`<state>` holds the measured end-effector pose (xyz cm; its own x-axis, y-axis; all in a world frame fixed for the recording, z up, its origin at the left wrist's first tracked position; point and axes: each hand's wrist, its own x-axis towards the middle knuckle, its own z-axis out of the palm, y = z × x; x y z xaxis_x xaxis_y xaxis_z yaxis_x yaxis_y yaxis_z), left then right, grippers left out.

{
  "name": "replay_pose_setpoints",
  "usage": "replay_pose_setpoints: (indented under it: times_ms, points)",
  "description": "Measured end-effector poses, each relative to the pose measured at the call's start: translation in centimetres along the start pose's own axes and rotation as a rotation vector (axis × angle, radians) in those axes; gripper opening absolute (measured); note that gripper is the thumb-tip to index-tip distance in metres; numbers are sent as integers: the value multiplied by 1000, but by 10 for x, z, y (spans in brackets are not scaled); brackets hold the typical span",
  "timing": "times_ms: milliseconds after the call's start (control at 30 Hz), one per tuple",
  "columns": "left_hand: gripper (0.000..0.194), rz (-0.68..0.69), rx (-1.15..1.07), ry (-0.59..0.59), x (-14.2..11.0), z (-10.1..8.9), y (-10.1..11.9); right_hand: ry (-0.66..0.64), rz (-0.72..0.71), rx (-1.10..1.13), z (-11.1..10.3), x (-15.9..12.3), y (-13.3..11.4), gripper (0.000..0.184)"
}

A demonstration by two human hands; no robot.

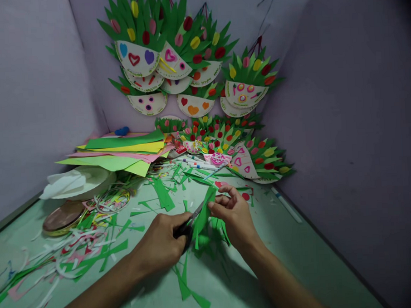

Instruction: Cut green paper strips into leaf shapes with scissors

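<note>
Green paper [204, 218] in right grip [234, 212], scissors [186, 229] in left grip [165, 239], apparently touching

The left hand [166, 237] and the right hand [237, 218] are both bare, with slim wrists that run into an uncovered left forearm [109, 292] and right forearm [274, 274], each smooth in outline and thicker toward the lower edge of the view. Rounded knuckles [162, 218] form a low ridge along the left hand, and the right hand has slender fingers [230, 190] with narrow, rounded tips and a somewhat broader thumb [219, 209].
</note>
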<state>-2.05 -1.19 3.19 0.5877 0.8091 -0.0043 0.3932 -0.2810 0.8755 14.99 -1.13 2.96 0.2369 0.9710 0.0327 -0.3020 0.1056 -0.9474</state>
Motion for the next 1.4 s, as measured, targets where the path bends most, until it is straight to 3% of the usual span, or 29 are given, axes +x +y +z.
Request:
replay_pose_setpoints:
  times_ms: [267, 533, 767, 1033, 1400]
  points:
    - [13, -14, -143, -19, 0, 3, 2, 50, -42, 29, 1, 0, -4, 43]
    - [19, 2, -32, 63, 0, 2, 0, 13, -55, 10, 1, -1, -2, 43]
    - [18, -4, -33, 16, 0, 2, -1, -8, -60, 2, 3, -2, 0, 43]
    - [27, -8, -71, 68, 0, 1, 3, -7, -79, -23, 1, -2, -1, 40]
    - [17, -23, -154, 45, 0, 3, 4, 9, -75, -44, 4, -3, -1, 39]
